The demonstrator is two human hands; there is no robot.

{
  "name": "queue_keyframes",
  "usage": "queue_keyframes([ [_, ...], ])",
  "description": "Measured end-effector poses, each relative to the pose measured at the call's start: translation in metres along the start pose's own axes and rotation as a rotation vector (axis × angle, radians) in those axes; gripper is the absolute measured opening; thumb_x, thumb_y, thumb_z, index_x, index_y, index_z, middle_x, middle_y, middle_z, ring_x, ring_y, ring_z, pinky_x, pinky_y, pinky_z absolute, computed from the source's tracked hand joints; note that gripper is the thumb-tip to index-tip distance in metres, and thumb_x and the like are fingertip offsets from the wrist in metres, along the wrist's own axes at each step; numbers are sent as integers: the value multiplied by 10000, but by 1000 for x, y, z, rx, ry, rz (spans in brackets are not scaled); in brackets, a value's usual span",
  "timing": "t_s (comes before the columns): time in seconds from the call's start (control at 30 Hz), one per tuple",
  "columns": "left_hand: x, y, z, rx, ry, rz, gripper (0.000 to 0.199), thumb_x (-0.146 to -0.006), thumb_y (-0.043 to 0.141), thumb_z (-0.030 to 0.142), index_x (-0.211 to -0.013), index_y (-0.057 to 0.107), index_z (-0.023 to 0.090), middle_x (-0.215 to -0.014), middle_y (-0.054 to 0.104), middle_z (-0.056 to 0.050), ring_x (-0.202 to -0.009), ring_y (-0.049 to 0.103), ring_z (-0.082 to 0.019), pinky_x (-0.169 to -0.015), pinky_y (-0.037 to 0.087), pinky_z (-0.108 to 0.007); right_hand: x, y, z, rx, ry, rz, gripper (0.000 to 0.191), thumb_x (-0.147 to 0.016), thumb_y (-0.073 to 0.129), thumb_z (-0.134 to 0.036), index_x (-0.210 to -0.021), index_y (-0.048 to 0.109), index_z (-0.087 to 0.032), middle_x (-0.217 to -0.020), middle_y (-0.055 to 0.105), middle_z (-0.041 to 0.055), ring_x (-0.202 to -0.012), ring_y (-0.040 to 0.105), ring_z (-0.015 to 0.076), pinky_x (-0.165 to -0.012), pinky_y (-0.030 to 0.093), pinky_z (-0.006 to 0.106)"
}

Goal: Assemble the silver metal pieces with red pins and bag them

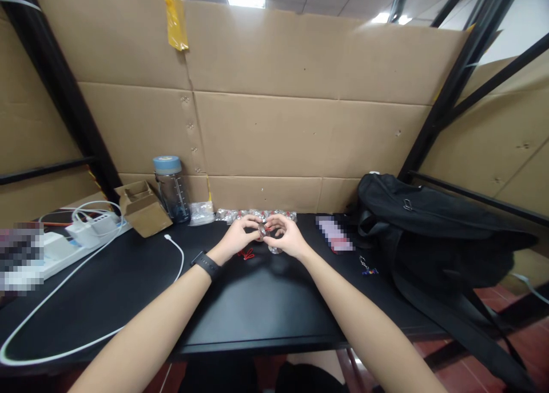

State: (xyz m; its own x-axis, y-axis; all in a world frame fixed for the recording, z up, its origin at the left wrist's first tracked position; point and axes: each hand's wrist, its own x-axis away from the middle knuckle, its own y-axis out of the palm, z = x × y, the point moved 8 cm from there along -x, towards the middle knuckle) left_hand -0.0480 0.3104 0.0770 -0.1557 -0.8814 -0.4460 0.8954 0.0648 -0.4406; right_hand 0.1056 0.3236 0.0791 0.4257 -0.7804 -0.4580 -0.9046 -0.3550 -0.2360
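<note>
Head: filled packets (227, 215) behind left hand (239, 236)

Black desk (266, 313), smooth, pale sheen mid-top, straight front edge at 6. On it, clockwise from desk centre: row of clear packets (227, 216) with red bits at 12, along the back. Phone (328, 233), blurred out, at 2. Keyring (369, 272) with coloured charm, between 2 and 3. Black bag (441, 233), slumped, at 3, strap over front edge. White strip (71, 260) at 9. White cable (180, 250) looping 7 to 10. Open carton (150, 213), tilted, at 10. Bottle (174, 195), blue lid, upright, just beside carton, 11. Plastic pouch (201, 214) next to bottle, 11. Red cord (246, 254) near centre, toward 12.
</note>
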Motion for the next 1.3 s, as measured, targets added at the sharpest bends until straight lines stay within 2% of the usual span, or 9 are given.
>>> queue_keyframes([
  [0.13, -1, -3, 4, -100, 16, 3, 75, -751, 723, 262, -752, 786, 220, -1136, 673, -56, -1074, 625, -232, -1054, 443, -392, 0, -1, -1, 11, -16, 22, 480, -617, 792, -248, -1069, 632, -231, -974, 701, 36, -858, 655, 178, -688, 474, 262],
  [0.23, 0, -11, 13, -320, 76, 3, 94, -764, 727, 312, -739, 789, 246, -1138, 672, -46, -1108, 582, -255, -1079, 396, -434, -2, -10, -1, 64, -29, 54, 467, -626, 782, -254, -1067, 631, -229, -985, 695, 34, -845, 646, 172, -674, 469, 255],
  [0.33, 3, -20, 17, -560, 133, -27, 96, -767, 723, 339, -753, 790, 271, -1169, 661, -40, -1183, 503, -297, -1089, 333, -501, -3, -25, -1, 238, -47, 60, 444, -637, 769, -238, -1066, 656, -229, -991, 704, 28, -834, 639, 171, -695, 474, 263],
  [0.47, 8, -19, 8, -685, 143, -267, 53, -712, 742, 275, -738, 782, 299, -1165, 655, -12, -1226, 463, -314, -1101, 263, -524, 0, -30, 5, 504, -58, -140, 378, -592, 803, -207, -961, 720, -232, -891, 719, 3, -810, 641, 177, -786, 484, 294],
  [0.57, 11, -16, 3, -691, 135, -347, 70, -731, 743, 335, -771, 768, 283, -1151, 660, -13, -1217, 478, -309, -1080, 281, -493, 3, -28, 15, 565, -16, -258, 322, -624, 799, -217, -939, 731, -219, -883, 726, 7, -808, 652, 170, -782, 481, 278],
  [0.7, 11, -3, 4, -662, 177, -286, 265, -966, 473, 334, -1044, 718, 269, -1149, 690, -32, -1136, 563, -236, -1017, 336, -406, 5, -21, 24, 608, 31, -348, 305, -676, 791, -255, -971, 729, -208, -898, 736, 13, -820, 660, 166, -774, 476, 260],
  [0.8, 12, 14, -1, -691, 201, -301, 377, -999, 355, 206, -1146, 691, 293, -1149, 713, -21, -1083, 607, -203, -971, 339, -366, 6, -18, 25, 648, 30, -385, 316, -688, 809, -305, -979, 732, -210, -914, 741, 19, -841, 660, 181, -774, 473, 266],
  [0.9, 13, 22, -7, -749, 211, -299, 382, -977, 375, 154, -1122, 706, 278, -1113, 729, -32, -1027, 634, -201, -937, 334, -354, 5, -20, 21, 663, 5, -365, 296, -738, 785, -339, -997, 731, -206, -943, 744, 32, -855, 660, 188, -778, 474, 275],
  [1.3, 3, 11, -23, -841, 140, -231, 109, -919, 572, 255, -874, 651, 196, -931, 718, -54, -894, 663, -219, -812, 396, -318, 4, -19, 15, 664, -42, -293, 198, -805, 722, -256, -995, 736, -199, -969, 741, 53, -862, 662, 187, -808, 490, 300],
])
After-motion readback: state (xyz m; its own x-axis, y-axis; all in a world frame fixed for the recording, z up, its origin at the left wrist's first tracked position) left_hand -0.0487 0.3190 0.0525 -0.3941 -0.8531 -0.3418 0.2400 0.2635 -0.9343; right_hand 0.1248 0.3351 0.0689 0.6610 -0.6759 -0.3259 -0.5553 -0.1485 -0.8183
